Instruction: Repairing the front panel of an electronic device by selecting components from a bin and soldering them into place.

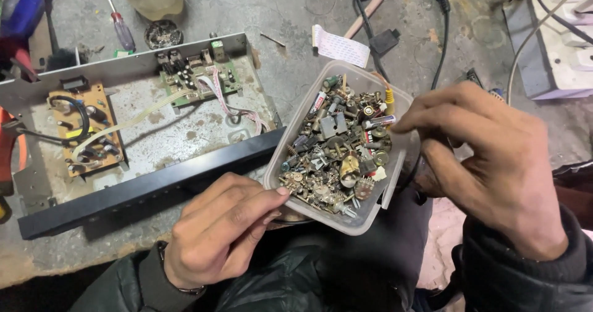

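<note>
Lying open on the bench, the chassis (154, 139) shows a brown board (86, 130) and a green board (197, 77). Against its black front edge rests the tub (395, 164) of parts (340, 148); my left hand (219, 232) pinches its near rim. My right hand (488, 164) hovers at the far rim, fingers curled together; whether they hold anything, I cannot tell.

plastic tub (395, 185) near corner hidden behind left hand (216, 235); tub's small parts indistinct.
</note>
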